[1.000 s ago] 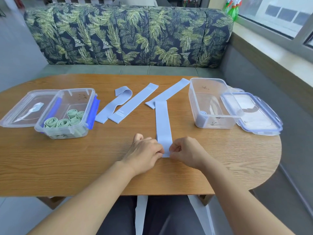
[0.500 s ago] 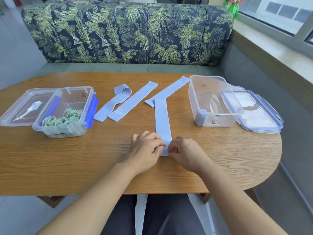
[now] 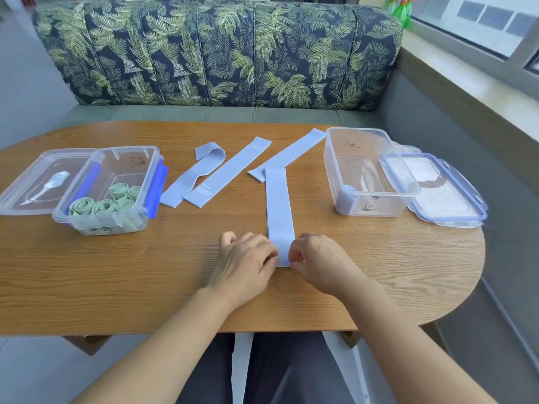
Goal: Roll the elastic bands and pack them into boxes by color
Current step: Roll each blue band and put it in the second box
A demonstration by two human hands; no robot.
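Blue elastic band point(image 3: 280, 211) lies flat on a wooden table point(image 3: 116, 272), running straight from the near middle toward the far side. The left hand point(image 3: 246, 263) and the right hand point(image 3: 318, 262) meet at its near end, fingers curled, each pinching one corner of the band against the table. Just beyond its far end lies a slanted blue band point(image 3: 288, 153), and to the left of that a second loose band point(image 3: 230, 170) and a third with a folded-over far end point(image 3: 192, 179), all unrolled. At the left stands an open clear box point(image 3: 96, 225) holding several green rolled bands point(image 3: 102, 205), its lid point(image 3: 32, 182) lying beside it on the left. At the right stands another open clear box point(image 3: 364, 211) with one blue roll point(image 3: 348, 189) in its near left corner; its blue-rimmed lid point(image 3: 446, 193) leans against its right side. A leaf-patterned sofa point(image 3: 218, 53) stands behind the table.
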